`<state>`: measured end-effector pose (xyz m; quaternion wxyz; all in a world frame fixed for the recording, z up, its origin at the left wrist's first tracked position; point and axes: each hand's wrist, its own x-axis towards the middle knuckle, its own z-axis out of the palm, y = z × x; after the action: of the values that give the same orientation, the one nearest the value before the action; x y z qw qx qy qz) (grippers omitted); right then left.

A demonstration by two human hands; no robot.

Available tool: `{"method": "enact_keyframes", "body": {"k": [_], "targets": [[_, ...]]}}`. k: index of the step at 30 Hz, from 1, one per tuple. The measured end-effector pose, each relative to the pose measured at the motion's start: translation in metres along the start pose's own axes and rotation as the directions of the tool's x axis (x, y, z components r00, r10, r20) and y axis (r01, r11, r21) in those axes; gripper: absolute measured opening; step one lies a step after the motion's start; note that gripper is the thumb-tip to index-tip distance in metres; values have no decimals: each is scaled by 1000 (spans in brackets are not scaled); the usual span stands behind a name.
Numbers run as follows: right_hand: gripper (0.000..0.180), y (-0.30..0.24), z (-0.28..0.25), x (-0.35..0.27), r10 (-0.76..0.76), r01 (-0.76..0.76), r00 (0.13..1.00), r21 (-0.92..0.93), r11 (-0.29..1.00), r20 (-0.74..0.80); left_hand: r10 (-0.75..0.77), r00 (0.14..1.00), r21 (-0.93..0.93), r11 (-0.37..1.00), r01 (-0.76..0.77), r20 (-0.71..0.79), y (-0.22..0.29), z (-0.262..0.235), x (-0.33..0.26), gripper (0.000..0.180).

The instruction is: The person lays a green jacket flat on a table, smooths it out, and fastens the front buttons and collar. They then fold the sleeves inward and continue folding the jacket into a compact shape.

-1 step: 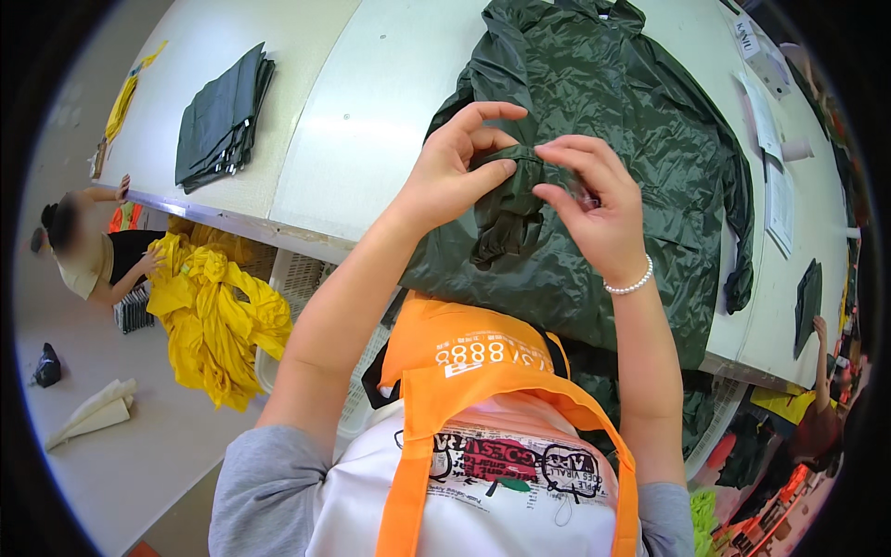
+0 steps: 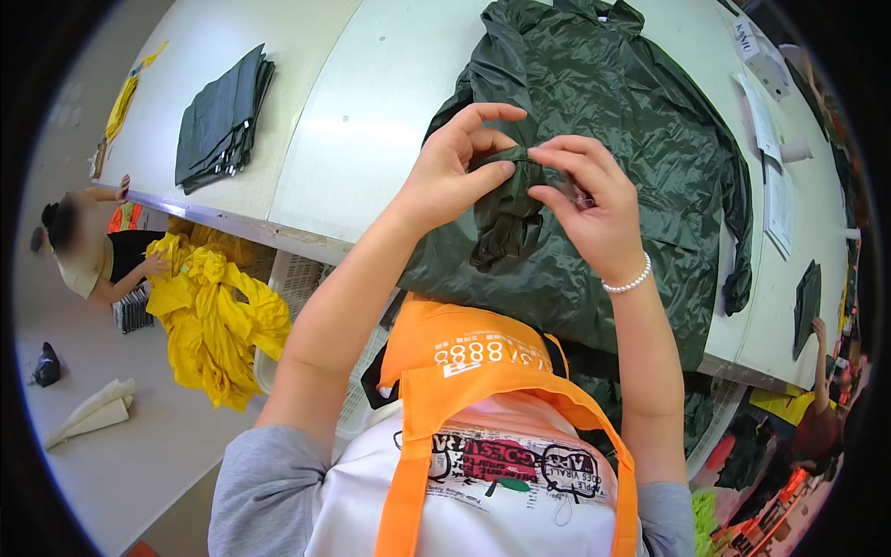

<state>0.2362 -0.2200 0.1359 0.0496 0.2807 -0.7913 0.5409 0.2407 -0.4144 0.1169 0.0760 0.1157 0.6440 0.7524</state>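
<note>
A dark green, shiny raincoat (image 2: 640, 167) lies spread on the table, collar at the far side and hem over the near edge. One of its sleeves (image 2: 506, 218) is bunched up in front of me. My left hand (image 2: 458, 167) is closed round the sleeve's cuff, thumb pressed on the fabric. At the cuff's right edge is my right hand (image 2: 589, 190), index fingertip and thumb tip touching or almost touching the cloth. Its other fingers curl over a small shiny thing (image 2: 583, 200) in the palm, too hidden to name.
A stack of folded dark green garments (image 2: 223, 121) lies on the white table (image 2: 325, 148) at left. Yellow fabric (image 2: 213, 311) heaps over a white basket (image 2: 288, 278) below the edge. Papers (image 2: 778, 209) and a box (image 2: 766, 65) lie at right. A co-worker (image 2: 83, 241) is at far left.
My right hand has shifted slightly left, closer against the cuff. My left hand keeps its hold on the sleeve.
</note>
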Motion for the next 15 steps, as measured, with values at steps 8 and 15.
{"method": "enact_keyframes", "body": {"k": [8, 15], "targets": [[10, 16, 7, 16, 16, -17, 1000, -27, 999, -16, -32, 999, 142, 989, 30, 7, 1, 6, 5, 50], [10, 27, 18, 13, 241, -235, 970, 130, 963, -38, -93, 964, 353, 918, 181, -251, -3, 9, 0, 20]]}}
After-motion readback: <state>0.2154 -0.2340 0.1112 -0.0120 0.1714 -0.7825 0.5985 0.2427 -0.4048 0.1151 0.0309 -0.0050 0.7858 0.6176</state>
